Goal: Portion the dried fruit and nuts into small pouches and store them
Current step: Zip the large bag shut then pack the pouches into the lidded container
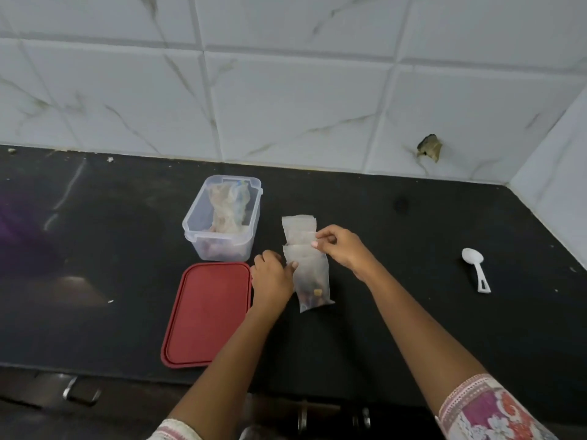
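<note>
A small translucent pouch (313,282) with a few nuts and bits of dried fruit at its bottom lies on the black counter (413,281). My left hand (273,276) grips its left edge near the top. My right hand (340,247) pinches the pouch's top edge. Behind it lies a small stack of unfilled pouches (298,228). A clear plastic container (224,217) stands to the left, with a crumpled bag and some dried fruit and nuts inside. Its red lid (206,312) lies flat in front of it.
A white plastic spoon (476,268) lies on the counter at the right. White marble-look tiles (286,90) form the back wall and the right corner. Drawer handles (81,392) show below the counter's front edge.
</note>
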